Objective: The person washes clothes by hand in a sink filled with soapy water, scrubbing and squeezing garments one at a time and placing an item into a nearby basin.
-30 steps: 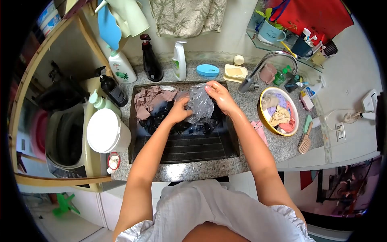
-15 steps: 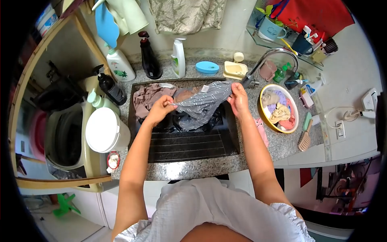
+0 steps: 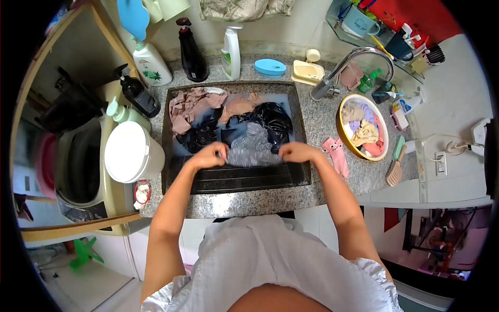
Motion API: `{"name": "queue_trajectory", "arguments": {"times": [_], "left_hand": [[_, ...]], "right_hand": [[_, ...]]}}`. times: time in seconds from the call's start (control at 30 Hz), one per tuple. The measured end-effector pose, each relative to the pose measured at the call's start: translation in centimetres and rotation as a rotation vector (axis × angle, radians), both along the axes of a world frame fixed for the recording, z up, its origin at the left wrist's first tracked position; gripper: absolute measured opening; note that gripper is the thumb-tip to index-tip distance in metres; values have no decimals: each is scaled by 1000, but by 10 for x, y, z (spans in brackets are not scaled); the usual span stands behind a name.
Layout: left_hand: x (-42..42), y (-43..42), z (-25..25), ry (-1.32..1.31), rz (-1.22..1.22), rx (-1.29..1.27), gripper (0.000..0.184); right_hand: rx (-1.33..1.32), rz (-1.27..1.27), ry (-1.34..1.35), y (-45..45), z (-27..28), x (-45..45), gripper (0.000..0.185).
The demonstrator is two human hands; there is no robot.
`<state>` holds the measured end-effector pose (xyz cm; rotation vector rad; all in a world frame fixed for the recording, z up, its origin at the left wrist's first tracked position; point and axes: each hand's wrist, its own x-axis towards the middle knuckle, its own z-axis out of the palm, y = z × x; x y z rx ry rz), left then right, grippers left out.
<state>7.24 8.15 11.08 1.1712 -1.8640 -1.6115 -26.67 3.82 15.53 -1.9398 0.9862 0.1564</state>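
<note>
A wet grey patterned cloth is stretched between my hands over the near part of the dark sink. My left hand pinches its left end and my right hand grips the right end. The cloth's middle is blurred and lies against the soaking laundry. Behind it, black garments sit in cloudy water, with a tan cloth between them and a mauve cloth at the sink's back left corner.
Right of the sink are a pink cloth, a yellow-rimmed basin of clothes and a brush. The faucet stands at the back right. A white bucket and several bottles line the left and back.
Both hands have brought the grey cloth down and toward me from the raised, spread position. The black garments behind it have come into view, and the camera view has shifted slightly.
</note>
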Motion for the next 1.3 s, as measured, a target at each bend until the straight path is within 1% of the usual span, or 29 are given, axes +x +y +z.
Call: {"name": "queue_trajectory", "arguments": {"times": [0.03,0.07,0.1,0.13,0.17,0.2,0.23,0.27,0.3,0.37,0.4,0.43,0.53,0.6,0.63,0.7,0.73,0.8,0.83,0.9,0.93,0.97,1.03,1.1,1.13,1.2,1.23,1.27,1.3], "left_hand": [[-1,7,-10,-50,-118,7,13],[-5,15,-18,-27,-91,120,13],[-10,21,-21,-5,-63,232,12],[-13,25,-22,-30,56,113,14],[-13,23,-45,-30,240,137,18],[-18,24,-52,-97,444,40,17],[-24,23,-58,-164,648,-62,17],[-30,26,-56,-265,681,-171,24],[-30,25,-58,-270,682,-172,24],[-31,21,-58,-280,386,52,30],[-32,20,-56,-186,322,40,29],[-30,18,-54,-188,321,39,29],[-25,7,7,-81,313,-107,18],[-23,-4,55,-107,265,-196,17],[-24,-9,74,-105,264,-251,17],[-22,-26,101,17,194,-332,15],[-25,-29,128,92,170,-303,13],[-27,-41,170,140,141,-321,13],[-29,-45,189,174,147,-302,13],[-30,-55,227,127,160,-341,13],[-31,-59,245,128,197,-304,14],[-30,-66,258,69,221,-401,14],[-25,-77,282,62,219,-479,15],[-24,-78,305,112,240,-470,15],[-21,-83,314,74,248,-475,15],[-18,-85,329,62,248,-537,15],[-16,-84,335,38,267,-572,14],[-13,-83,340,36,269,-575,14],[-7,-82,345,-43,216,-604,14]], "right_hand": [[18,68,132,4,-15,1,14],[-63,26,152,10,-23,4,18],[-52,25,151,13,-26,14,18],[-161,-96,108,14,-30,26,20],[-270,-218,64,15,-34,40,21],[-265,-218,60,13,-42,53,21],[-281,-265,-46,10,-53,66,25],[-296,-310,-151,8,-64,77,29],[-294,-310,-156,10,-74,86,29],[-353,-149,-387,15,-81,98,31],[-196,-95,-147,14,-78,99,37],[-197,-95,-149,12,-74,97,37],[-120,3,-247,4,-53,84,35],[-246,15,-326,2,-14,79,30],[-434,20,-401,5,15,79,23],[-578,-111,-538,1,45,76,20],[-578,-174,-549,0,63,74,20],[-543,-312,-557,-8,92,68,20],[-666,-296,-636,-14,104,68,19],[-633,-358,-615,-18,145,66,19],[-713,-348,-656,-21,161,66,18],[-794,-336,-698,-26,177,65,18],[-1028,-285,-720,-30,208,64,18],[-699,-350,-732,-28,231,63,25],[-704,-347,-735,-30,233,63,25],[-279,-240,-662,-36,236,65,28],[-284,-100,-568,-43,230,67,30],[-373,-24,-462,-44,227,70,31],[-461,51,-355,-44,224,73,32]]}}
